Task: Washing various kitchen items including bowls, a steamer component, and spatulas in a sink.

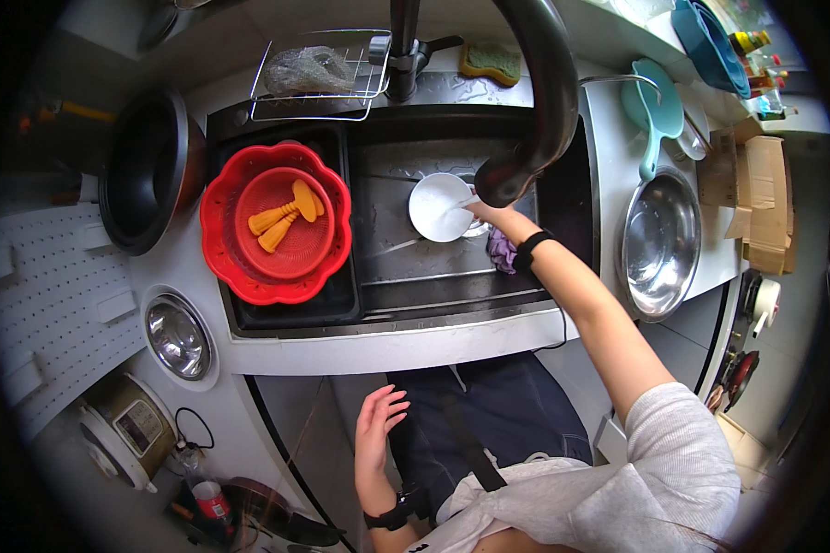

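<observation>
A round white bowl [429, 197] is held over the black sink [401, 269] by my right hand [485, 209], which grips its right side just below the faucet's spout. A pale streak crosses the inside of the bowl; whether it is running water or a utensil I cannot tell. The black faucet [557, 104] arches down and hides part of that hand. Crumpled purple cloth [502, 250] lies in the sink beside my right wrist. My left hand [380, 415] hangs in front of the counter, holding nothing, its fingers slightly apart.
Left in the sink, a red scalloped basin [218, 228] holds a red basket [287, 259] with orange-yellow utensils [283, 214]. Behind are a wire rack [311, 114] and sponge [491, 63]. A steel basin [660, 245] and turquoise ladle [653, 110] sit right; a black bowl [142, 173] leans left.
</observation>
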The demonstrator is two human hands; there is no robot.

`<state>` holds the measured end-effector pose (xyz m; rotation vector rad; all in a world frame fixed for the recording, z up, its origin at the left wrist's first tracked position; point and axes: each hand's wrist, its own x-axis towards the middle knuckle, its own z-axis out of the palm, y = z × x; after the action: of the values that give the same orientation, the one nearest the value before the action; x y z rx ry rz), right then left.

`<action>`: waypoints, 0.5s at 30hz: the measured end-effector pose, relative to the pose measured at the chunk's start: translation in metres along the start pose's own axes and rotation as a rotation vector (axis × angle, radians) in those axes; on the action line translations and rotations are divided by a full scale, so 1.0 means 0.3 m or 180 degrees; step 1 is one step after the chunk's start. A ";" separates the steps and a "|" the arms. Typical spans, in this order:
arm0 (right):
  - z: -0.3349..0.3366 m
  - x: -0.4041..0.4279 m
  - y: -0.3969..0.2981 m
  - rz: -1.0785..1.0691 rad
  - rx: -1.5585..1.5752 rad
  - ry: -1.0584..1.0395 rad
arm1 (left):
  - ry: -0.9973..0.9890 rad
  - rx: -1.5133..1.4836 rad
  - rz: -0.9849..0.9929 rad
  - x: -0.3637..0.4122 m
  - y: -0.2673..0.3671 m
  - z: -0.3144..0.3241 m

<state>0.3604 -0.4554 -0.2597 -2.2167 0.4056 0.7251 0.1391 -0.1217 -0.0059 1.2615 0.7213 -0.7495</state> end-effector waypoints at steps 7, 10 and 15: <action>0.168 0.112 0.165 -0.0329 -0.0784 0.1330 | -0.0002 0.0038 -0.0061 -0.011 -0.007 0.042; 0.166 0.116 0.146 -0.0433 -0.1026 0.1515 | 0.0036 0.0107 -0.0078 -0.014 -0.016 0.064; 0.129 0.060 0.042 -0.0292 -0.0790 0.1354 | -0.0029 0.0142 -0.0038 -0.007 -0.010 0.103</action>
<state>0.3539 -0.4360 -0.2993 -2.6108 0.4353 0.2591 0.1375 -0.1525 -0.0009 1.2944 0.7085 -0.7844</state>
